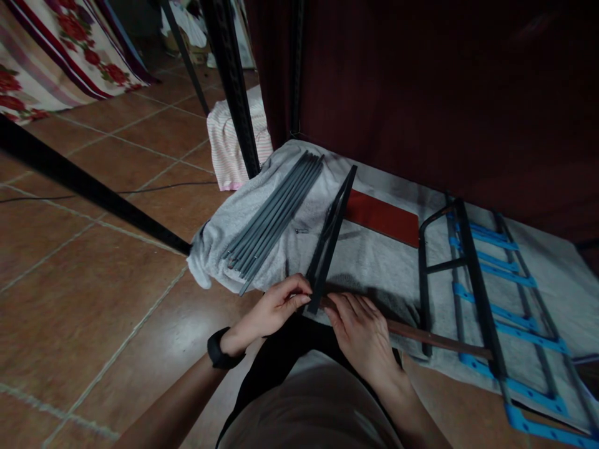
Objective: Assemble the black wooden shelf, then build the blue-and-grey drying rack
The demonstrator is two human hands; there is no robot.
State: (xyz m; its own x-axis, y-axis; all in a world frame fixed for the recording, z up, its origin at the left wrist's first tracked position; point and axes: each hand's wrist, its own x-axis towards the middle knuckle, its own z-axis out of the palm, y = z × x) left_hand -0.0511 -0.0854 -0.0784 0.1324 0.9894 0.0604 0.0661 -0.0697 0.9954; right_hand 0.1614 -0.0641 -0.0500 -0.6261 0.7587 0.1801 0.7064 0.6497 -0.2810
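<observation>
A black metal frame (pixel 333 240) stands on edge, slanting away from me, with its near end between my hands. My left hand (pixel 274 307), with a dark band on the wrist, is closed in a pinch at that near end; its fingertips partly hide what lies there. My right hand (pixel 362 333) is closed over a brown slat (pixel 435 338) just right of the frame. The slat runs rightward to a second black metal frame (pixel 477 280). Beyond my hands, a small screw (pixel 302 231) lies on the grey cloth (pixel 365 268).
Several grey rods (pixel 276 215) lie bundled at the left. A reddish-brown board (pixel 384 217) rests flat behind the frames. Racks with blue bars (pixel 510 299) are at the right. Black metal posts (pixel 234 87) rise at the left; a dark red panel (pixel 421 93) stands behind.
</observation>
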